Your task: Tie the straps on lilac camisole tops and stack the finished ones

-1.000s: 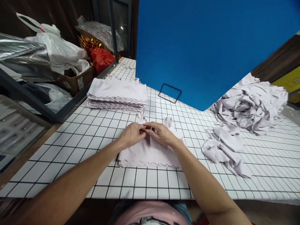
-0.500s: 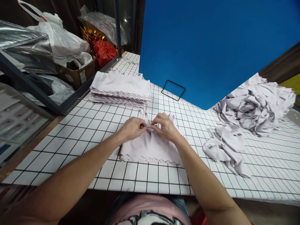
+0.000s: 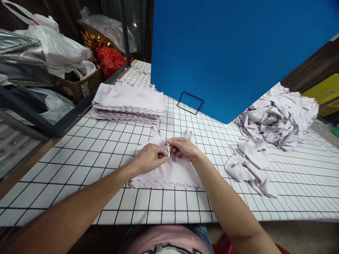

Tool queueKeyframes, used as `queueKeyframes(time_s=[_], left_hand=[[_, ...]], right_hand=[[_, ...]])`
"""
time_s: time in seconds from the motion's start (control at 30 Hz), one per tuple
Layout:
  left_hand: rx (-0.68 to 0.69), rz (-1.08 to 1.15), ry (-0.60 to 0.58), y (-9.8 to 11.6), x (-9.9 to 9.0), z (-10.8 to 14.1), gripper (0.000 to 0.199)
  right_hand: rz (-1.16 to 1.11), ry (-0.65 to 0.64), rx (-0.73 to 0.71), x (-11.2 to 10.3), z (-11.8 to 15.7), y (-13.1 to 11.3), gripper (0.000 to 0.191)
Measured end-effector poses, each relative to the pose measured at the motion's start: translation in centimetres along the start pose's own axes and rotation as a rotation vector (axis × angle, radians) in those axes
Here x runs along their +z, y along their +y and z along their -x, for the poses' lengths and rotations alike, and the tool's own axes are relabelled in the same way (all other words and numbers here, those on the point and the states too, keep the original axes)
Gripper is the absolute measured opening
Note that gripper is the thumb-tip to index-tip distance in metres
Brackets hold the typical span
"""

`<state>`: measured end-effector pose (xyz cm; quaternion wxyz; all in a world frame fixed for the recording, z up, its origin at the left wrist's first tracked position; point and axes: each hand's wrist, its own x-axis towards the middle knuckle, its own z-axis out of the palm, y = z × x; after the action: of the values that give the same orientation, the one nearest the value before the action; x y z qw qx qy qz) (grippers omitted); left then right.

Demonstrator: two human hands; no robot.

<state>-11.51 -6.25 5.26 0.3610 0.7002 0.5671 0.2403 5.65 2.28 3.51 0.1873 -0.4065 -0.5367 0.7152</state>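
The left hand (image 3: 150, 157) and right hand (image 3: 183, 147) pinch a narrow pale fabric strip (image 3: 168, 148) between them, right at its 12 o'clock end, left nearer 6. Directly below, a wavy-hemmed pale garment (image 3: 169, 174) lies on the grid-patterned tabletop (image 3: 92, 143), long axis from 9 to 3, hem facing 6; a folded garment stack (image 3: 128, 98) sits toward 11.

No readable text or numbers.
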Motion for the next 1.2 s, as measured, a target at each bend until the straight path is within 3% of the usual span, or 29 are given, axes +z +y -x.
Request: queueKeyframes(time_s=[0.1,0.23,0.27,0.33,0.4,0.43,0.6,0.8,1.03,1.2], left_hand=[[-0.033,-0.013,0.001,-0.2,0.0,-0.1,0.020],[-0.048,-0.041,0.041,-0.6,-0.5,-0.4,0.021],[-0.043,-0.047,0.043,-0.7,-0.7,-0.5,0.021],[-0.044,-0.065,0.042,-0.8,-1.1,-0.6,0.019],[-0.066,-0.090,0.042,-0.9,-1.5,-0.7,0.018],[-0.079,-0.102,0.046,-0.9,-1.7,-0.7,0.019],[-0.086,-0.114,0.023,-2.4,-2.6,-1.1,0.022],[-0.019,-0.221,0.062,-4.6,-3.0,-1.7,0.029],[-0.002,-0.153,0.074,-3.7,-2.6,-1.4,0.022],[-0.077,-0.094,0.039,-3.6,-2.2,-1.4,0.023]], right_hand=[[0.134,0.068,-0.067,-0.2,-0.2,0.1,0.032],[0.585,0.367,-0.497,0.0,0.6,-0.4,0.020],[0.665,0.350,-0.597,0.2,0.9,-0.6,0.021],[0.747,0.163,-0.674,0.8,1.4,-0.9,0.026],[0.764,-0.017,-0.639,1.3,1.5,-0.9,0.025],[0.761,-0.047,-0.609,1.5,1.5,-0.8,0.023],[0.732,0.056,-0.497,1.8,1.0,-0.3,0.012],[0.722,0.051,-0.441,1.3,1.1,0.0,0.012],[0.685,0.059,-0.403,0.8,0.7,0.3,0.014],[0.632,0.045,-0.400,0.8,0.6,0.5,0.017]])
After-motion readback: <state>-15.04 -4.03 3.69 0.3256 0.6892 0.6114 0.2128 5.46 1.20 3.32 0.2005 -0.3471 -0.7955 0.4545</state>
